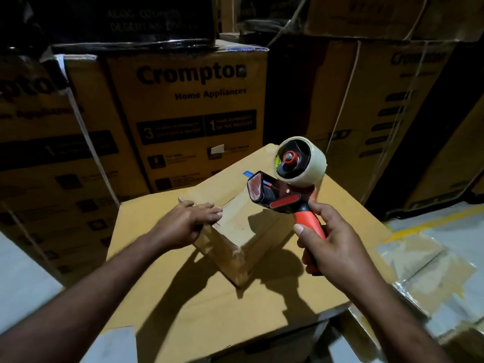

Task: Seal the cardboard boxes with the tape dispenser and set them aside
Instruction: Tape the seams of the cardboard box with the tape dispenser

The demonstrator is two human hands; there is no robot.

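Observation:
A small cardboard box [243, 231] sits on a large flat cardboard sheet [183, 305] in the middle of the view, with a strip of tape across its top. My left hand [188, 221] rests on the box's left top edge, fingers laid over it. My right hand [330, 247] grips the orange handle of a black and red tape dispenser [285, 184], held in the air just right of and above the box. The dispenser carries a roll of clear tape [303, 161].
Tall stacks of printed appliance cartons [188, 106] wall off the back and left. More strapped cartons [387, 106] stand at the right. Grey floor with a yellow line [429, 224] and flattened taped cardboard [429, 279] lies to the right.

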